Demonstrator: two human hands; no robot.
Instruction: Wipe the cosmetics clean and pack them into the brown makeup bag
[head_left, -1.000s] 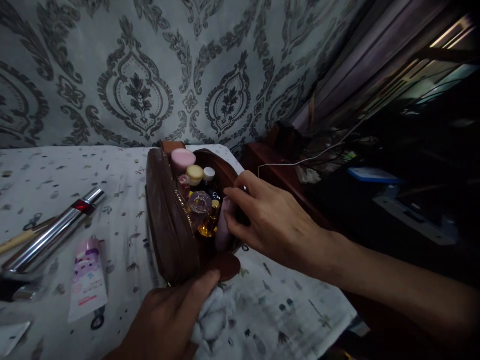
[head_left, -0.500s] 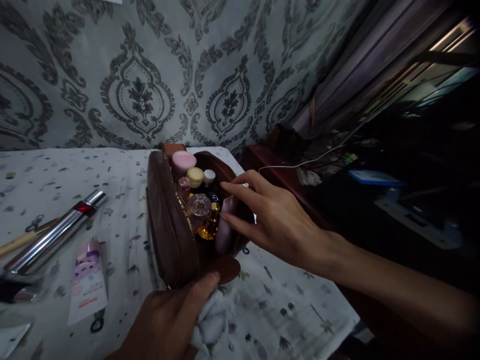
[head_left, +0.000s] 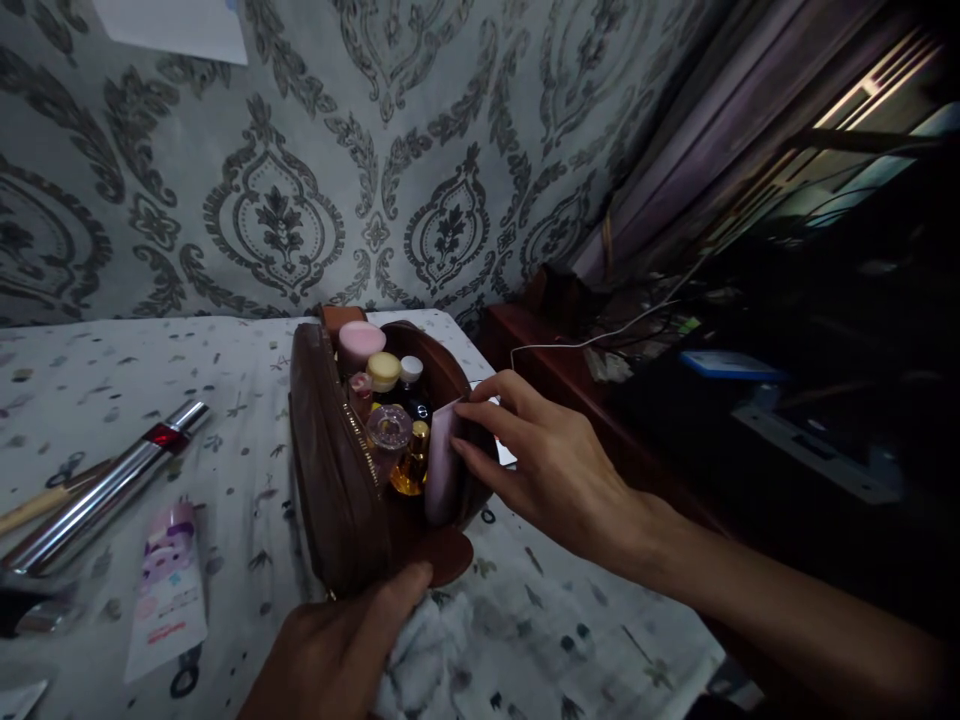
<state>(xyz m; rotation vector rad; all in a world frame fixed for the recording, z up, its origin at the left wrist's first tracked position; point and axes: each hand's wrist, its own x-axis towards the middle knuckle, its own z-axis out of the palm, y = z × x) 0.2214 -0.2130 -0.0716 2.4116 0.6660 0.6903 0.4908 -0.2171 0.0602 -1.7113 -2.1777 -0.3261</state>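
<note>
An unzipped brown bag stands on the patterned sheet. Inside it are a pink-lidded jar, a yellow-capped bottle, a white-capped bottle, a clear round-capped bottle, a gold bottle and a flat pale pink item. My right hand is at the bag's right rim, its fingertips closed on the top of the pale pink item. My left hand holds the near end of the bag, thumb by a brown leather tab.
On the left of the sheet lie a silver tube with a red band, a white and purple tube and a wooden-handled item. A crumpled white cloth is beside my left hand. A reddish-brown surface with a thin cable stands behind.
The view has tilted up slightly, so the bag sits lower. The pale pink item stands more upright, and my right fingertips are now closed on its top. My left hand still holds the bag.
</note>
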